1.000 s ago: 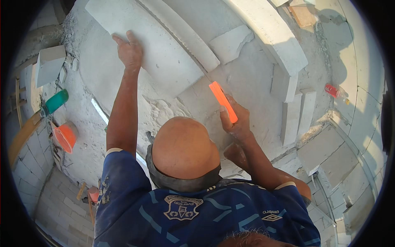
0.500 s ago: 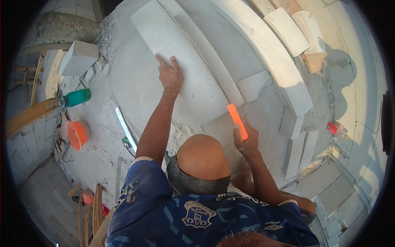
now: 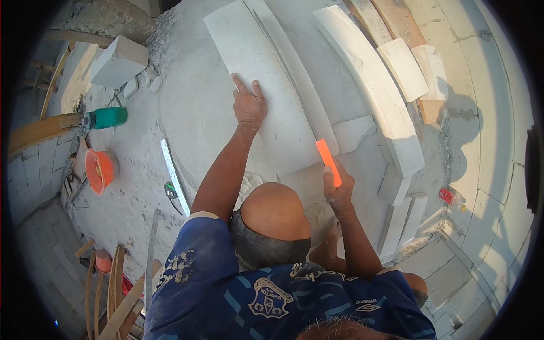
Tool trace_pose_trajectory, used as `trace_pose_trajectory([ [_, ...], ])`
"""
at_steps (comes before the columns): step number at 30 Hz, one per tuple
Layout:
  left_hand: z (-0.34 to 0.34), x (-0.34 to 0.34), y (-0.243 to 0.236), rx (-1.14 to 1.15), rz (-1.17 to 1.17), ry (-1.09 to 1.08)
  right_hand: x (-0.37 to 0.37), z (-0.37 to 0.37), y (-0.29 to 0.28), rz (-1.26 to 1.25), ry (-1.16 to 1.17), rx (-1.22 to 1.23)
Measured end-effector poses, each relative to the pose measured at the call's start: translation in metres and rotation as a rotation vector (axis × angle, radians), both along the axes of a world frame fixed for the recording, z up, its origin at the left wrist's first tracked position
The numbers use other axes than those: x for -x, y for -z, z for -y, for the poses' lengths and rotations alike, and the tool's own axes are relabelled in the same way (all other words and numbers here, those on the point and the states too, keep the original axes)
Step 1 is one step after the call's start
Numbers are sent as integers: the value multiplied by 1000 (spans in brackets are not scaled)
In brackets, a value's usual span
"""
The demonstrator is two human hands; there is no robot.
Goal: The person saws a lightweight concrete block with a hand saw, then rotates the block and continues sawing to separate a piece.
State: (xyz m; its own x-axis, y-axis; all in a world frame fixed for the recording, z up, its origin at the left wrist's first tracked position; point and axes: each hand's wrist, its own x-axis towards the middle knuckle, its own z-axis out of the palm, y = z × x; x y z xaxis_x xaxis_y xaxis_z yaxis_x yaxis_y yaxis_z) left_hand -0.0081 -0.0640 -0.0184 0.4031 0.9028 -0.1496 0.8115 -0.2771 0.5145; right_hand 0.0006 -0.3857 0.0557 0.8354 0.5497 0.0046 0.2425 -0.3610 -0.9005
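Note:
A long white lightweight block (image 3: 283, 107) lies before me on the dusty ground. A straight dark cut runs lengthwise through it, marking off a narrower strip (image 3: 297, 73) on its right. Flat on the block's left part rests my left hand (image 3: 250, 107), two fingers stretched forward. My right hand (image 3: 339, 190) is wrapped round the orange handle of a handsaw (image 3: 328, 162) at the block's near end. The saw blade shows only edge-on as a thin line in the cut; how deep it sits is hidden.
A curved white block (image 3: 377, 85) and smaller block pieces (image 3: 402, 68) lie to the right. Leftward are a metal straightedge (image 3: 174, 175), a tape measure (image 3: 170, 190), an orange bucket (image 3: 99, 170), a green bottle (image 3: 107, 118) and another block (image 3: 120, 61). A red-labelled bottle (image 3: 449, 196) lies far right.
The handsaw has moved forward along the cut, its handle closer to the block's near end. My left hand keeps its place on the block. The whole view has shifted slightly.

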Motion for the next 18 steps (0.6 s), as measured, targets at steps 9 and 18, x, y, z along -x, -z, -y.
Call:
trace_pose_trajectory([
  [9, 1, -1, 1, -15, -22, -1, 0, -5, -9, -72, 22, 10],
  [18, 3, -2, 1, -9, -44, -7, -28, -59, -11, -70, -6, 33],
])
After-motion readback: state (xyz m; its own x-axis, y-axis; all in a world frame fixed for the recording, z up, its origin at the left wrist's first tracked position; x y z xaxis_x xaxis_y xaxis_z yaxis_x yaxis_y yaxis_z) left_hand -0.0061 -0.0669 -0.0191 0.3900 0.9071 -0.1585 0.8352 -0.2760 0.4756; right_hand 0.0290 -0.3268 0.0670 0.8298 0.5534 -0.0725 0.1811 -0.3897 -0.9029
